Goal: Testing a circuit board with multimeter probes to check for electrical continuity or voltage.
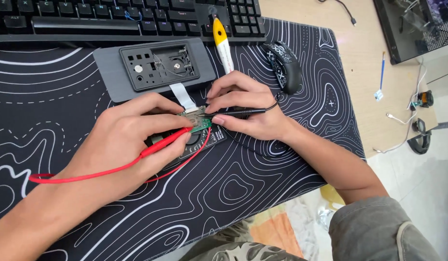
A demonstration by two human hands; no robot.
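Observation:
My left hand (130,140) grips a red test probe (163,143), its tip touching a small green circuit board (199,122). My right hand (245,106) pinches a black test probe (241,112) whose tip meets the same board from the right. A white flat ribbon cable (181,95) runs from the board up to an opened grey device (156,67). A black meter (201,140) lies partly hidden under both hands. The red lead (79,176) loops left across the black patterned desk mat (243,183).
A black keyboard (113,19) spans the back edge. A yellow-and-white tool (223,46) lies by the device, a black patterned mouse (285,65) to its right. On the wooden desk (359,58) lie a small brush (381,72), cables and a computer case (417,26).

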